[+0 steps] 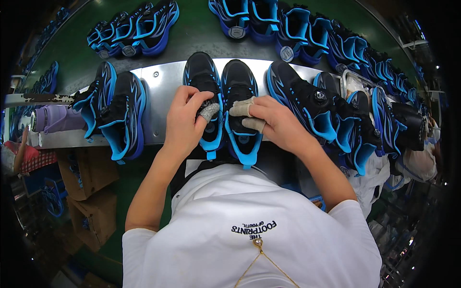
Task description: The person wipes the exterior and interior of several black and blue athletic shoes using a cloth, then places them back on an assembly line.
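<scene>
View from above a person in a white shirt working at a metal tabletop (pixel 163 91) that fronts a green conveyor belt (pixel 197 33). A pair of black and blue sneakers sits at the centre of the tabletop, toes pointing away from the person.

The left hand (pixel 185 122) rests on the left sneaker (pixel 204 81), fingers curled together over its tongue area, with a grey wrap on one fingertip. The right hand (pixel 276 122) rests on the right sneaker (pixel 239 91), just beside the left one, fingers pressed together and flat against its upper, two fingers wrapped in beige tape.

Left of the centre pair stands another pair of sneakers (pixel 115 108), and further left a purple bottle (pixel 55 119) lying on its side. Right of the centre pair, more sneakers (pixel 336 115) crowd together. Beyond the centre pair, rows of matching sneakers (pixel 283 24) line the belt.
</scene>
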The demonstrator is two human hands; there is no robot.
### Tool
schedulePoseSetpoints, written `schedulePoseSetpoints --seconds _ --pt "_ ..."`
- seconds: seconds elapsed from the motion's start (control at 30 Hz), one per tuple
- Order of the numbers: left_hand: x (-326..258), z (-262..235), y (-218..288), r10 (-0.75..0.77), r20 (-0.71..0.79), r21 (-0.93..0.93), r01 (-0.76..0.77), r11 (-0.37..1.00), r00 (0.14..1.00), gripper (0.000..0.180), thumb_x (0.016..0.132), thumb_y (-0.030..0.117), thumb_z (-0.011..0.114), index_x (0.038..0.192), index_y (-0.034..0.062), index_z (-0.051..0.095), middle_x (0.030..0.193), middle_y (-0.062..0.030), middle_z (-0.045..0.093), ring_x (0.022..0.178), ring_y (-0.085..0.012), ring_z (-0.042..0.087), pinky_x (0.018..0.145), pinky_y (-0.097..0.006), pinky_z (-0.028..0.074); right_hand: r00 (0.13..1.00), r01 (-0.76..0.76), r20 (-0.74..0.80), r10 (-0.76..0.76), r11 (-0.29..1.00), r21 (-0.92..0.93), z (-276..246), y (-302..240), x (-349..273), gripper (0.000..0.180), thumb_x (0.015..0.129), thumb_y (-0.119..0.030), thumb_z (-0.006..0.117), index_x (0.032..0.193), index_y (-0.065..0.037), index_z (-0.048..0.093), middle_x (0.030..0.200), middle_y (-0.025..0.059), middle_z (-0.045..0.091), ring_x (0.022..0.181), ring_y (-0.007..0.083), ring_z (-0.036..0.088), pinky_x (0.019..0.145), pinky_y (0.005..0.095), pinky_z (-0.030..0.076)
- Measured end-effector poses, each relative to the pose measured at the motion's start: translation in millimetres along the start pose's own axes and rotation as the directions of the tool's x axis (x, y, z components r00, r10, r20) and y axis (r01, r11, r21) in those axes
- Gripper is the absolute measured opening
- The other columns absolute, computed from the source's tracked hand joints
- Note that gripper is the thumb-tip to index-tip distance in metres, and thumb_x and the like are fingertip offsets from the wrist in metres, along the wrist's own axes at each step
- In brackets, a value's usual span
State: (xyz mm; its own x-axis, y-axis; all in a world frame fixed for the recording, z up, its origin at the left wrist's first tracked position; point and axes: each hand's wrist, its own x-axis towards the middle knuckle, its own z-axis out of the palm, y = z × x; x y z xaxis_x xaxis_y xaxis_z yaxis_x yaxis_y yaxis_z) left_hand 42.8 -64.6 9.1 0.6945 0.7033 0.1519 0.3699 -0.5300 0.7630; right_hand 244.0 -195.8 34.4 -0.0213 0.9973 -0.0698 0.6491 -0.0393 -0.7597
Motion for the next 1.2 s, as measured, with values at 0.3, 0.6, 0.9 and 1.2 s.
schedulePoseSetpoints --seconds 0.3,0.6,0.9,1.2 --pt "0.1 0.2 0.3 0.018 -0.033 -0.031 -0.019 0.999 0.999 0.035 0.077 -0.003 0.064 0.110 0.0060 0.069 0.104 -0.0074 0.056 0.077 -0.0174 0.054 0.069 -0.028 0.045 0.994 -0.104 -0.008 0.111 0.954 0.283 -12.8 -9.8 -21.7 0.061 0.079 -0.006 0.075 0.137 -0.011 0.058 0.115 0.0074 0.064 0.094 0.0168 0.060 0.083 0.0281 0.049" --pt "1.6 -1.9 3.4 -0.012 -0.019 -0.001 0.011 1.000 1.000 0.034 0.076 -0.002 0.067 0.108 0.0067 0.068 0.104 -0.0113 0.056 0.090 -0.0276 0.061 0.073 -0.033 0.051 0.894 -0.068 -0.448 0.028 0.995 -0.073 -13.8 18.7 -21.7 0.041 0.085 -0.003 0.066 0.126 -0.010 0.066 0.102 0.0077 0.065 0.089 0.0184 0.061 0.082 0.0284 0.050" --pt "7.4 -1.5 4.5 -0.003 -0.024 -0.058 0.001 0.998 1.000 0.035 0.076 -0.002 0.067 0.110 0.0056 0.070 0.095 -0.0037 0.052 0.067 -0.0131 0.043 0.062 -0.027 0.039 0.998 -0.068 0.019 0.065 0.978 0.199 -17.7 6.0 -7.6 0.043 0.087 -0.001 0.064 0.129 -0.007 0.065 0.116 0.0023 0.069 0.092 0.0110 0.059 0.084 0.0260 0.049" --pt "-6.2 -5.0 33.8 0.157 -0.174 0.110 -0.139 0.984 0.972 0.024 0.079 -0.001 0.067 0.101 0.0038 0.070 0.102 -0.0095 0.061 0.094 -0.0249 0.061 0.081 -0.030 0.047 0.963 -0.011 -0.253 0.092 0.952 0.306 -12.0 2.5 -35.1 0.057 0.082 -0.003 0.069 0.137 -0.009 0.058 0.107 0.0052 0.059 0.087 0.0151 0.060 0.081 0.0285 0.048"
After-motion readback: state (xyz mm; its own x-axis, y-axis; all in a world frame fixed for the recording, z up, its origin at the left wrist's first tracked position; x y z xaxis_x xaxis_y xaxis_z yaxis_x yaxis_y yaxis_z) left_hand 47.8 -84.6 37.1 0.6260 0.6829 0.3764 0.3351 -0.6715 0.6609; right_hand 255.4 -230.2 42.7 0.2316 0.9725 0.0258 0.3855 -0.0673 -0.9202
